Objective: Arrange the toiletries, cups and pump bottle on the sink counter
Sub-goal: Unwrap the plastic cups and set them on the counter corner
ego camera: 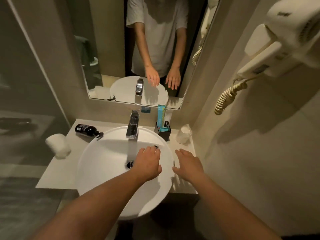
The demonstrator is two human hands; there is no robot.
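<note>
Head view of a bathroom worktop point(57, 174) with a round white basin point(100, 172). Both hands are shown empty. The left hand point(149, 163) is held palm-down over the basin with relaxed fingers. The right hand point(187, 164) is spread flat above the basin's right rim.

The black pump bottle point(86, 130) lies on its side at the rear left, its nozzle at the basin's rim. One wrapped cup point(58, 145) sits at the worktop's left edge. A second wrapped cup point(183, 134) stands upside down at the rear right, just beside a black holder point(164, 134) in which a teal toiletry packet point(161, 116) is stood upright. A chrome faucet point(133, 125) rises between bottle and holder.

Nothing is judged to be arranged yet. Three hazards are noted:
- The toppled bottle could be rolled into the basin by a careless nudge.
- The left cup could be knocked off the edge by a passing forearm.
- The tall packets could be toppled if the holder is caught by a reach toward the right cup.
</note>
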